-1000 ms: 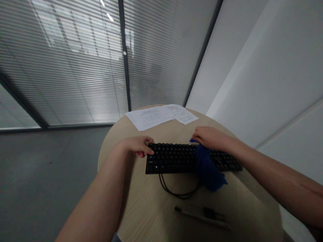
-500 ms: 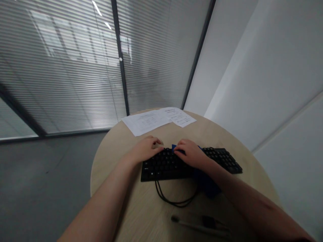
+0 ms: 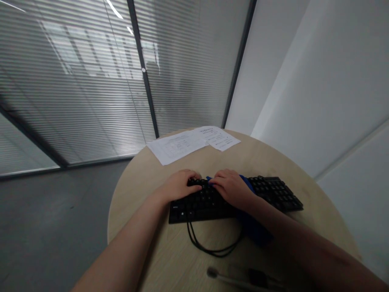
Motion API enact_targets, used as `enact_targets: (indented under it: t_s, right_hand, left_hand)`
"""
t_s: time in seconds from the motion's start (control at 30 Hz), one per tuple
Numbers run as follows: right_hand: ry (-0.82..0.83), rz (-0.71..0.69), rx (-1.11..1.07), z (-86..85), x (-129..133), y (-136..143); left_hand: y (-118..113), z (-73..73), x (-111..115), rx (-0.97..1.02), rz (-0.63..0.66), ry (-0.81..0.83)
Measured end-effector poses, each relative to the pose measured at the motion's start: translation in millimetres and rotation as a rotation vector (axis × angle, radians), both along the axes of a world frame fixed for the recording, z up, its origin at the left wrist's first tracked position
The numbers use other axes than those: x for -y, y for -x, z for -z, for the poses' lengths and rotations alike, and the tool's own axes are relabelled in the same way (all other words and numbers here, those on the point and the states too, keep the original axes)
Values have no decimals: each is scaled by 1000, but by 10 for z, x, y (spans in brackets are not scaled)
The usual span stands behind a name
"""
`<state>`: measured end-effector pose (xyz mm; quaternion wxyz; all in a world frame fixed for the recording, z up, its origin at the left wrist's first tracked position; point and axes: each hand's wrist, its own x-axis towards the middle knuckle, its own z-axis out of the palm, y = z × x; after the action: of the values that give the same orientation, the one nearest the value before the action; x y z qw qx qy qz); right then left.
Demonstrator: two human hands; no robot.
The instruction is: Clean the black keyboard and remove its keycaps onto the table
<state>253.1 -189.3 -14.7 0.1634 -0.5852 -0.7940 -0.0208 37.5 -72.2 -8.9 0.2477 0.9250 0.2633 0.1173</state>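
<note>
A black keyboard (image 3: 203, 211) lies on the round wooden table (image 3: 133, 186), its cable looped below its front edge. My left hand (image 3: 182, 185) is on the keyboard's left part, fingers curled over the far edge and the thumb on the keys, closed on the keyboard. My right hand (image 3: 232, 187) rests over the middle of the keyboard, its fingers pressed together on a blue cloth (image 3: 257, 231). Part of the cloth shows at the fingertips; the rest hangs across the keyboard and under my right forearm.
Printed papers (image 3: 179, 147) lie at the table's far edge. Near the front is a thin brush-like tool (image 3: 212, 272) with a small dark object (image 3: 257, 278) beside it, both dim. Glass partitions with blinds stand behind the table, a white wall on the right.
The view has shifted slightly. My left hand's fingers have come down closer to the keyboard, with the thumb further over the keys. More blue cloth shows to the right of my right hand.
</note>
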Motion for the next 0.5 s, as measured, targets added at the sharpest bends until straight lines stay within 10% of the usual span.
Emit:
enact_targets:
  t_s: [0.5]
  right_hand:
    - [-44,113,-51,30,-11,-14]
  left_hand:
    - [19,40,5,49,-10,-37]
